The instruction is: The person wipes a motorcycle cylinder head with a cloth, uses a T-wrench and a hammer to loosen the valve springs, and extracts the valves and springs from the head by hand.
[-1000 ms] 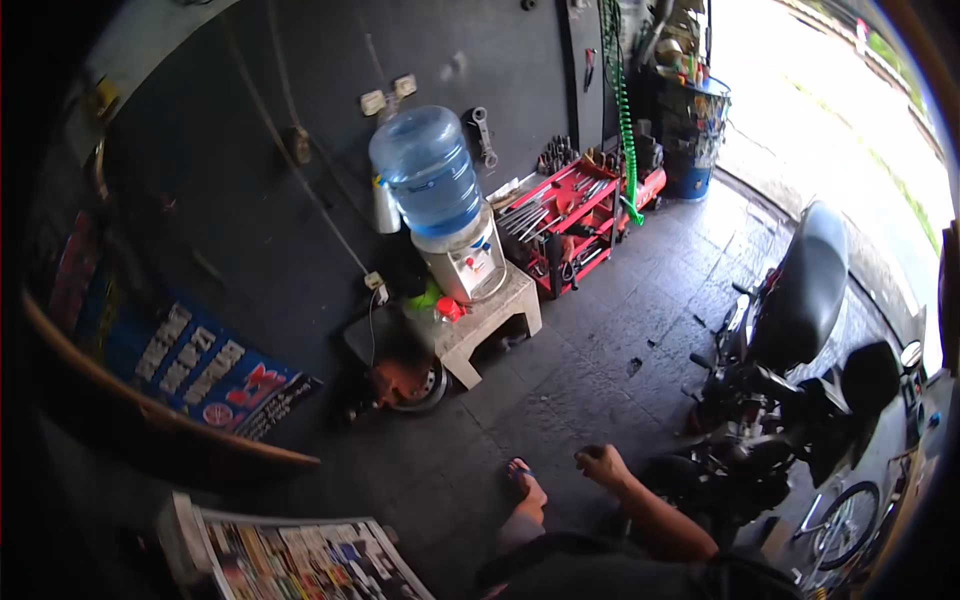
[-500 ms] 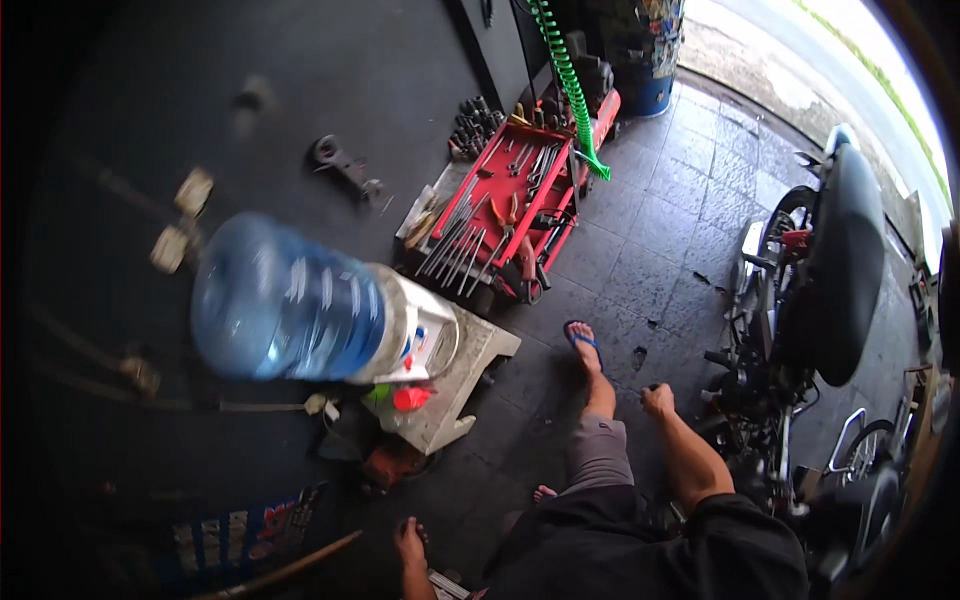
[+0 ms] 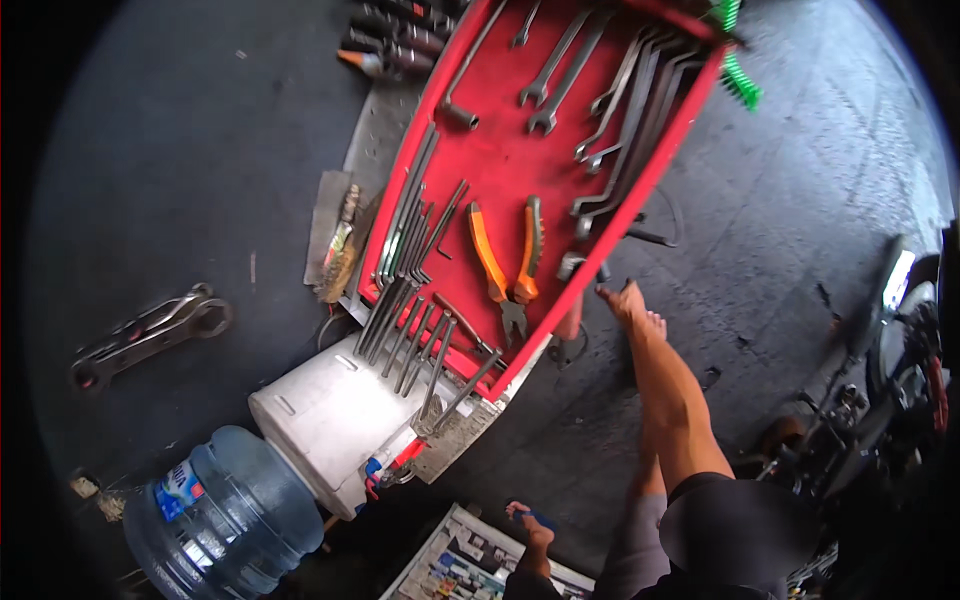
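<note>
My right hand reaches beside the red tool tray, fingers apart near a black handle at its right side. Whether it touches that handle is unclear. Orange-handled pliers lie in the tray among open-end wrenches, bent box wrenches and long hex keys. More bar tools hang over the tray's near edge. My left hand is not visible; my left foot in a blue flip-flop shows low in the picture.
A white water dispenser with a blue jug stands lower left. A wrench-shaped fixture is on the dark wall. A motorcycle occupies the right. A green coiled hose hangs behind the tray; a printed board is below.
I have moved close to the red tool tray, which now fills the upper middle. My right arm has reached forward toward its side. My left hand has left the view.
</note>
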Demonstrator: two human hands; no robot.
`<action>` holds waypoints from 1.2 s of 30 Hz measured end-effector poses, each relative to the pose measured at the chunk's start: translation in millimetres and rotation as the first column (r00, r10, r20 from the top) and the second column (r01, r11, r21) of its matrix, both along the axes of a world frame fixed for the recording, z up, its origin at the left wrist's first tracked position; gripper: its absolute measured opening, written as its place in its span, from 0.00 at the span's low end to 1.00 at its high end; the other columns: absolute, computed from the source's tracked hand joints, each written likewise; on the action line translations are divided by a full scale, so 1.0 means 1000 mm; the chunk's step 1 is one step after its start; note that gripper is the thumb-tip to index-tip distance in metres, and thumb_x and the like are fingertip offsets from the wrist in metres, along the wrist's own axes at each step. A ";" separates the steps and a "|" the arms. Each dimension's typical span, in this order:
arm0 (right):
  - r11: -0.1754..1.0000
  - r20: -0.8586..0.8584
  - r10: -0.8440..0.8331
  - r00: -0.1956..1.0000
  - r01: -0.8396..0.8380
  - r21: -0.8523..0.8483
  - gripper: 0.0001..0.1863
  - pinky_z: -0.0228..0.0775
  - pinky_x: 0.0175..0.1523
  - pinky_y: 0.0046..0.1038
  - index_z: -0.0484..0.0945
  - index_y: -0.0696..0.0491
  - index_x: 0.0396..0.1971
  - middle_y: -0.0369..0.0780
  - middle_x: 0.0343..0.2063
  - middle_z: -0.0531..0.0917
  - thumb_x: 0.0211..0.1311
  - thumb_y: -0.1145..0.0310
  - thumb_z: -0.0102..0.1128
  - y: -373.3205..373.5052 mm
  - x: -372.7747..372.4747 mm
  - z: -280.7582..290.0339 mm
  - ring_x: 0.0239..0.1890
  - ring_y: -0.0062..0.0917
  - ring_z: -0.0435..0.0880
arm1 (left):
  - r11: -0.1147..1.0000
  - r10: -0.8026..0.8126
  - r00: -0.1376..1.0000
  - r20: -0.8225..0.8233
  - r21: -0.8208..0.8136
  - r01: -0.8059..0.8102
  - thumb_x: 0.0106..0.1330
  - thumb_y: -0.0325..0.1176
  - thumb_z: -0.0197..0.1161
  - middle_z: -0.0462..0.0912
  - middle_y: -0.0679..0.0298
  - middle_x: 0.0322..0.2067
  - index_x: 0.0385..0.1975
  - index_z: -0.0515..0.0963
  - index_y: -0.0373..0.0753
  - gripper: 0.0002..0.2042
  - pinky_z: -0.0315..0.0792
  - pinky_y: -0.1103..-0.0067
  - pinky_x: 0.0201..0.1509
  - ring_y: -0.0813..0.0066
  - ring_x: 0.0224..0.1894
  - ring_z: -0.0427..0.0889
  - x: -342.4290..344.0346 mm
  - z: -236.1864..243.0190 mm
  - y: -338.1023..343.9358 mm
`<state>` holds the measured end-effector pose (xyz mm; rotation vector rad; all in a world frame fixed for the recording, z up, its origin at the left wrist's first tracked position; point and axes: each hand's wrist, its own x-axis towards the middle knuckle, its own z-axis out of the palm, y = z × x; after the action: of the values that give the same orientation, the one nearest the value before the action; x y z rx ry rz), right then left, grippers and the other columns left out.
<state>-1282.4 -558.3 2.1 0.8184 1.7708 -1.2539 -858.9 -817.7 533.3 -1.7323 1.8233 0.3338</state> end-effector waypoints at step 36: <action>-0.051 -0.408 0.910 -0.074 -0.997 0.065 0.15 0.77 0.32 0.39 0.82 0.55 0.29 0.42 0.23 0.84 0.62 0.57 0.58 -0.389 0.473 0.537 0.25 0.34 0.84 | 0.042 0.917 -0.032 -0.398 0.175 -0.984 0.55 0.50 0.58 0.84 0.42 0.41 0.33 0.85 0.32 0.24 0.74 0.63 0.56 0.46 0.50 0.82 0.513 -0.087 0.167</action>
<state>-809.1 -947.2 539.4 -0.9909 1.6621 -0.4525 -345.8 -651.2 446.8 -3.0382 0.3233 1.2287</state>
